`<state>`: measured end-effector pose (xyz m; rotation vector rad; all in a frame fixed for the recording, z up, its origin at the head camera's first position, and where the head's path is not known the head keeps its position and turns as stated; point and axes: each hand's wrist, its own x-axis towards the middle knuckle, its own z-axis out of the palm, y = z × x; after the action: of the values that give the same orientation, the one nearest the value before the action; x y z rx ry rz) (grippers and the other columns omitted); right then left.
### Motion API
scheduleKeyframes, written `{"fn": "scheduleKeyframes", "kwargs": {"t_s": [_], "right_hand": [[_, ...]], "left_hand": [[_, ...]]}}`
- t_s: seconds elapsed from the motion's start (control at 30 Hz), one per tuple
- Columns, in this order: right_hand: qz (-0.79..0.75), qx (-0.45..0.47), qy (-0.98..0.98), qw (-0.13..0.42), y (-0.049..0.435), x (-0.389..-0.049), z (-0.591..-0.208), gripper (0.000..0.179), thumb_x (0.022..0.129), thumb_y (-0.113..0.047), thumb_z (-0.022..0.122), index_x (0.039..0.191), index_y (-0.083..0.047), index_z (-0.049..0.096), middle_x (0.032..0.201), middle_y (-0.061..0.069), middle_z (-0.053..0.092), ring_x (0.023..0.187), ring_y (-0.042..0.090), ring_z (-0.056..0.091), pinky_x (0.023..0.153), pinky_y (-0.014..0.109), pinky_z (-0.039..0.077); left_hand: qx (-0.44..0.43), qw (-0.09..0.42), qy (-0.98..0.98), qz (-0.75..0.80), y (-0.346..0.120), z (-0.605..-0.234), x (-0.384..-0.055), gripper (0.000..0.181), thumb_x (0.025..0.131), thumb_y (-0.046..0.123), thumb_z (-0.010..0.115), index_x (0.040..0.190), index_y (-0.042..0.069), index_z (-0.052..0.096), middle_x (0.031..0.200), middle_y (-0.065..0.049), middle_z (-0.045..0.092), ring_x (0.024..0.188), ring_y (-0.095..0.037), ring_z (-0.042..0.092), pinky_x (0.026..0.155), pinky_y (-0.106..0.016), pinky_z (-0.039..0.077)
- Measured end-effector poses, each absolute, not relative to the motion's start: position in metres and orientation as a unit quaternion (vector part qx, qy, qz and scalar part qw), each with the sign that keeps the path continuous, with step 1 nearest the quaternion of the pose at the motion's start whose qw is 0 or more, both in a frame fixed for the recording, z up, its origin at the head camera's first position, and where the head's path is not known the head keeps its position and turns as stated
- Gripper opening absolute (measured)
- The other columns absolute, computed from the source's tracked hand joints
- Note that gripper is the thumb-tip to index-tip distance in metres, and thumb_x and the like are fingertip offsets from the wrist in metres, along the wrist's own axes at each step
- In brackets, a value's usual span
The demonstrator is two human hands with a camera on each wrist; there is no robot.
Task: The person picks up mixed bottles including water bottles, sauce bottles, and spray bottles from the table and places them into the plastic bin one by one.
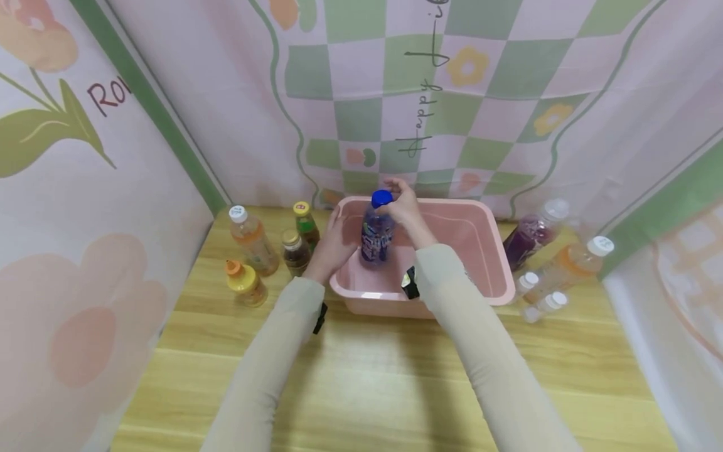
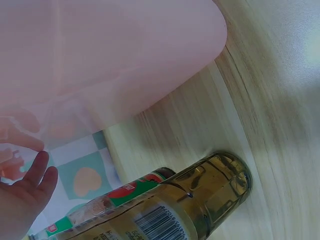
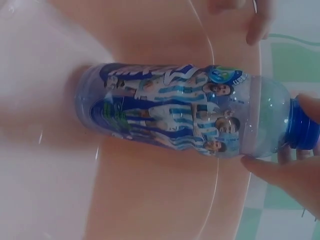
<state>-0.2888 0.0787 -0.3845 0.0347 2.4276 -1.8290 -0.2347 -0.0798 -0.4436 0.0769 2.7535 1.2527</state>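
Note:
A clear plastic bottle with a blue cap and printed label (image 1: pixel 375 237) stands upright inside the pink basin (image 1: pixel 494 276). My right hand (image 1: pixel 408 210) holds it around the neck and cap; in the right wrist view, the thumb (image 3: pixel 267 170) lies along the bottle's shoulder (image 3: pixel 267 115) and a finger crosses the blue cap (image 3: pixel 302 127). At the basin's left end, my left hand (image 1: pixel 334 246) is beside the rim with fingers extended, holding nothing. In the left wrist view, fingers (image 2: pixel 37 172) show near the basin wall; whether they touch it I cannot tell.
Left of the basin stand a brown bottle (image 1: pixel 296 256), a green-labelled bottle (image 1: pixel 307 227), an orange drink bottle (image 1: pixel 254 245) and a yellow squeeze bottle (image 1: pixel 248 289). Right of it are a purple drink bottle (image 1: pixel 525 238), another orange bottle (image 1: pixel 567 270) and small white-capped bottles (image 1: pixel 545 307). Curtains surround the table (image 1: pixel 361 383).

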Motion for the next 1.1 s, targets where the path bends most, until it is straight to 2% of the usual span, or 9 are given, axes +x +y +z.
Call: {"fn": "scheduleKeyframes", "kwargs": {"t_s": [0.23,0.5,0.67,1.1], "right_hand": [[-0.588,0.004,0.805,0.074,0.073,-0.289,-0.386,0.077,0.07,0.02,0.064,0.14,0.0,0.039,0.141,0.023,0.047,0.133,0.038,0.043,0.113,0.043,0.04],[-0.588,-0.002,0.803,0.095,0.07,-0.288,-0.389,0.079,0.067,0.022,0.064,0.139,0.0,0.042,0.139,0.023,0.049,0.129,0.038,0.047,0.105,0.044,0.047],[-0.608,-0.005,0.788,0.1,0.068,-0.287,-0.39,0.079,0.067,0.024,0.063,0.139,0.001,0.041,0.14,0.023,0.049,0.129,0.038,0.047,0.105,0.045,0.047],[-0.606,-0.009,0.784,0.133,0.066,-0.287,-0.388,0.077,0.071,0.021,0.063,0.141,-0.002,0.041,0.144,0.02,0.045,0.133,0.036,0.044,0.108,0.044,0.045]], "left_hand": [[0.024,0.059,0.914,0.402,-0.08,-0.444,-0.234,0.073,0.089,0.022,0.058,0.152,0.013,0.023,0.164,0.001,-0.002,0.131,-0.038,0.047,0.101,-0.055,0.047],[0.021,0.065,0.913,0.403,-0.079,-0.444,-0.234,0.076,0.085,0.017,0.059,0.152,0.011,0.022,0.164,0.001,-0.003,0.129,-0.038,0.048,0.1,-0.053,0.049],[0.015,0.068,0.911,0.406,-0.079,-0.442,-0.233,0.077,0.086,0.014,0.061,0.152,0.01,0.022,0.163,0.003,-0.003,0.127,-0.037,0.05,0.102,-0.05,0.048],[0.025,0.064,0.913,0.402,-0.08,-0.444,-0.235,0.076,0.087,0.014,0.061,0.152,0.012,0.022,0.163,0.002,-0.003,0.13,-0.037,0.047,0.105,-0.051,0.045]]}}
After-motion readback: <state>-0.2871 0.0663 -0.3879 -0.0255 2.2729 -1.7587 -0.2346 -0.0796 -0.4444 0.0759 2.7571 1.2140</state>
